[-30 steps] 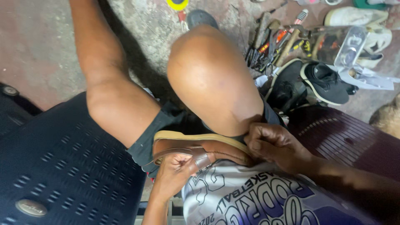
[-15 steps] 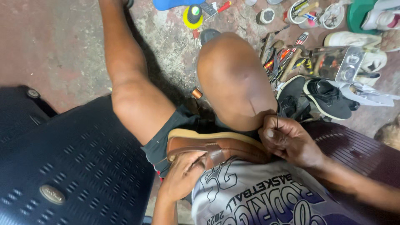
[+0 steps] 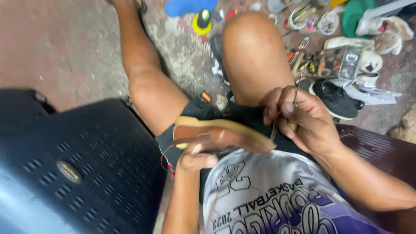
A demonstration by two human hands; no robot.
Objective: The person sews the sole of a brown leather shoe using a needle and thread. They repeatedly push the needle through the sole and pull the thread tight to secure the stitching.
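- The left hand (image 3: pixel 196 159) grips the brown sandal (image 3: pixel 219 135) from below, fingers curled about it and thumb on top, holding it on its side across the lap.
- The right hand (image 3: pixel 299 119), just beside the sandal's far end, is closed round a thin metal awl (image 3: pixel 296 93) whose tip sticks up above the knuckles; thread cannot be made out.
- Judged from this, a stitch is being drawn: the person does well to keep the sandal pinned firmly against the thigh so the sole does not twist.
- The pull should run straight away from the sole edge, not sideways.
- Beyond the right hand lie a black shoe (image 3: pixel 336 99) and scattered tools (image 3: pixel 310 65), well apart.
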